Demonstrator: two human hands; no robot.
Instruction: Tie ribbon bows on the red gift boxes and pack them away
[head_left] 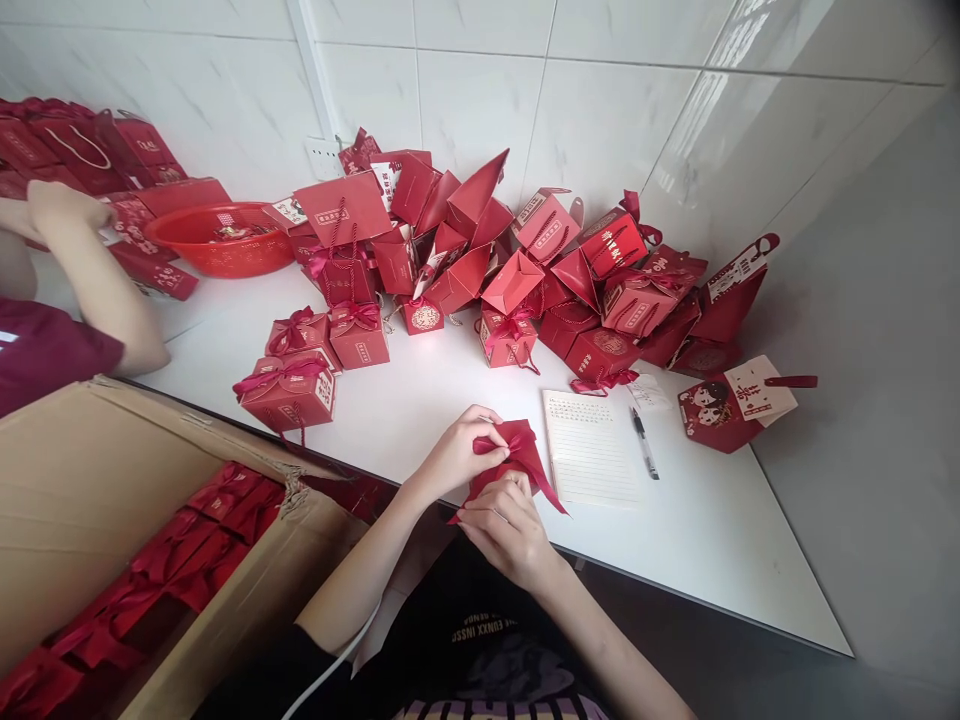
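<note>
A red gift box (pixel 523 432) sits at the table's front edge between my two hands. A dark red ribbon (pixel 551 489) lies over its top, one tail hanging out to the right. My left hand (pixel 466 450) pinches the ribbon near the middle of the box top, thumb and forefinger together. Closer to me, my right hand (pixel 512 525) has its fingers curled at the near side of the box, closed on the ribbon there. My right hand hides part of the box and of the ribbon.
A lined notepad (pixel 589 450) and a pen (pixel 644 443) lie to the right. Red gift boxes (pixel 510 285) are heaped along the wall. At left stand a red plastic basket (pixel 225 240), a co-worker's arm (pixel 97 260) and a carton (pixel 45 450) packed with ribboned boxes.
</note>
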